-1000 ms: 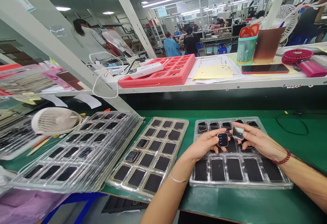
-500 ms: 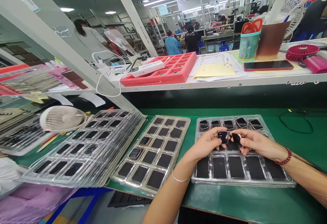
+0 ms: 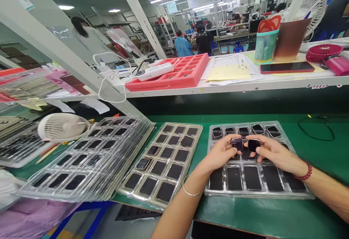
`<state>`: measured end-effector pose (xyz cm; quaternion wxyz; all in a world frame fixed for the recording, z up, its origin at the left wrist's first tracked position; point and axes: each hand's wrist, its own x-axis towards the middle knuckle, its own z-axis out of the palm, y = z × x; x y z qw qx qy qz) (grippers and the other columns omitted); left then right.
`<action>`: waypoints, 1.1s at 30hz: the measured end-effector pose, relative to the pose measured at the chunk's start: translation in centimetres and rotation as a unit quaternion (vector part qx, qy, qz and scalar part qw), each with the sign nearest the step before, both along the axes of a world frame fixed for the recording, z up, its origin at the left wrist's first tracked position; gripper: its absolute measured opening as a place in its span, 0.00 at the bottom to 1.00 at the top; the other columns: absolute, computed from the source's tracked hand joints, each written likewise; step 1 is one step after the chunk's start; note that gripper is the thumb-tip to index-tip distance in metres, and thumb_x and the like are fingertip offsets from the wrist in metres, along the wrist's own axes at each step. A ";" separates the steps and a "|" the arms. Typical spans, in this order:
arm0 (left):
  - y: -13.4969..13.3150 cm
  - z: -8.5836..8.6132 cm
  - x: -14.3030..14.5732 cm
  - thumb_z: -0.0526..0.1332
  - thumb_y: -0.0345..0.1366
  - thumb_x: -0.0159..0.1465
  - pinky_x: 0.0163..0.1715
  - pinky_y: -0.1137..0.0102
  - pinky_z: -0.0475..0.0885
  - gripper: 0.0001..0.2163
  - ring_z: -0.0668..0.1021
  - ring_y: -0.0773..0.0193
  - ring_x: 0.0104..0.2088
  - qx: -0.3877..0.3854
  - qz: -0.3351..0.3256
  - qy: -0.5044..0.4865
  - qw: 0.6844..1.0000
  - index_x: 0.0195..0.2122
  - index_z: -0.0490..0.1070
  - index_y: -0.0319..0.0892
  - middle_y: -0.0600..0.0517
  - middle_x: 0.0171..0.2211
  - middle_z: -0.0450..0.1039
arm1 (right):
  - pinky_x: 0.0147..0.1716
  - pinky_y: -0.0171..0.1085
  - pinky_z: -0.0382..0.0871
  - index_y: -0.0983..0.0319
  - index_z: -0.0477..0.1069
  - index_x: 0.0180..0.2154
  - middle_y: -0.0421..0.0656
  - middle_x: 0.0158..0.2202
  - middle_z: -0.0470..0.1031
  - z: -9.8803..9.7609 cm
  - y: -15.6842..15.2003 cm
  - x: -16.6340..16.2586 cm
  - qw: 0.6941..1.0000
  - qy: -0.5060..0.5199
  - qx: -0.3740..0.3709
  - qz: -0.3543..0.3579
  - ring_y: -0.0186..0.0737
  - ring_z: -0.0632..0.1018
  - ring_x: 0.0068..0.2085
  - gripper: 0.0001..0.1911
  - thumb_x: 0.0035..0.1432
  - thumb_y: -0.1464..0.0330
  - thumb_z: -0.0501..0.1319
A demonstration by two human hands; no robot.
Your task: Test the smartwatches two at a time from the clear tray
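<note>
Your left hand (image 3: 219, 153) pinches a watch (image 3: 237, 144) between thumb and fingertips, screen up. Your right hand (image 3: 272, 153) is closed the same way on a second watch (image 3: 253, 145). The two watches sit just beside each other, almost touching, low over the middle of the tray (image 3: 252, 178) in front of you. Five more watches (image 3: 257, 129) lie in that tray's far row, and the near pockets are dark and bare.

To your left a second tray (image 3: 166, 191) rests on the green mat (image 3: 272, 217), with two units (image 3: 143, 163) in its left column. Beyond it is a stack of trays (image 3: 68, 182) with a white fan (image 3: 64, 127) at its far corner. On the shelf (image 3: 245, 86) above are a red tray (image 3: 191, 82) and a phone (image 3: 286, 67).
</note>
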<state>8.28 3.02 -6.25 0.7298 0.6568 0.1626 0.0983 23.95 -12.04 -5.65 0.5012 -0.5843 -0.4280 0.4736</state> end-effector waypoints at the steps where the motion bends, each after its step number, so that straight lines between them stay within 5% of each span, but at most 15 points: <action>1: 0.0 0.0 0.0 0.59 0.27 0.54 0.30 0.74 0.66 0.20 0.77 0.65 0.35 0.001 0.002 0.002 1.000 0.50 0.64 0.40 0.47 0.40 0.72 | 0.33 0.38 0.75 0.60 0.61 0.55 0.48 0.46 0.72 0.0 0.0 -0.1 1.000 -0.008 0.002 -0.001 0.39 0.76 0.38 0.23 0.59 0.62 0.57; 9: -0.3 0.2 -0.1 0.61 0.29 0.55 0.33 0.72 0.67 0.21 0.77 0.65 0.32 -0.003 -0.011 0.005 1.000 0.51 0.65 0.40 0.48 0.38 0.73 | 0.33 0.36 0.74 0.58 0.63 0.53 0.46 0.46 0.71 0.3 0.0 0.0 0.999 -0.028 -0.013 0.012 0.37 0.77 0.36 0.21 0.56 0.70 0.56; 17: 0.1 0.1 -0.3 0.57 0.46 0.62 0.25 0.74 0.64 0.17 0.77 0.65 0.28 0.028 -0.025 0.017 0.999 0.46 0.70 0.39 0.47 0.37 0.75 | 0.22 0.31 0.69 0.64 0.69 0.44 0.47 0.37 0.75 -0.2 -0.1 0.5 0.999 -0.017 -0.031 0.014 0.31 0.74 0.25 0.17 0.61 0.58 0.54; 25: 0.0 0.0 -0.2 0.67 0.38 0.55 0.35 0.70 0.69 0.25 0.76 0.65 0.32 0.017 -0.015 -0.009 1.000 0.53 0.65 0.40 0.47 0.38 0.74 | 0.26 0.33 0.70 0.60 0.65 0.49 0.46 0.43 0.73 0.4 0.0 0.0 0.999 -0.022 -0.023 0.008 0.33 0.75 0.30 0.18 0.57 0.62 0.59; 33: 0.2 -1.1 -0.1 0.64 0.39 0.57 0.33 0.70 0.71 0.18 0.75 0.66 0.31 -0.006 -0.026 -0.008 1.000 0.47 0.68 0.39 0.48 0.35 0.73 | 0.24 0.32 0.68 0.62 0.66 0.46 0.46 0.40 0.74 0.3 0.1 -0.2 0.998 -0.034 -0.044 0.011 0.32 0.74 0.27 0.18 0.58 0.58 0.58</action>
